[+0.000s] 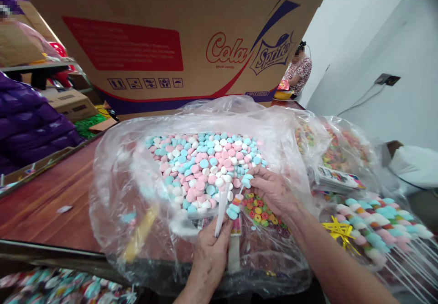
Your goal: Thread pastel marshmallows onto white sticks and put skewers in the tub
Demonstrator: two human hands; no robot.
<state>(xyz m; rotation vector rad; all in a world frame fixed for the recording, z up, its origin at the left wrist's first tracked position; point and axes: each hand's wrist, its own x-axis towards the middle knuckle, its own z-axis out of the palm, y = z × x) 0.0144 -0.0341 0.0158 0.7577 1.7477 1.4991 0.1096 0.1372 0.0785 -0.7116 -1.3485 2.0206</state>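
A: Item 1, nearest?
B: The left hand [209,249], fingers closed around 1 white stick [221,206], held upright.
A: Item 2?
B: The right hand [273,191], fingertips pinching 1 blue candy [247,180] at the pile's near edge.
A: Surroundings?
B: Pink, blue and white candies [205,160] in a clear bag [112,171]; ring candies [260,211] beside; loaded skewers [376,224] right; cardboard box [171,30] behind.

Candies [201,167] pink/blue/white; box [178,34] brown w/ red panel.

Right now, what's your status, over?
Left hand shut on white stick. Right hand pinches blue candy over open candy bag. Bag plastic bunched round both hands.
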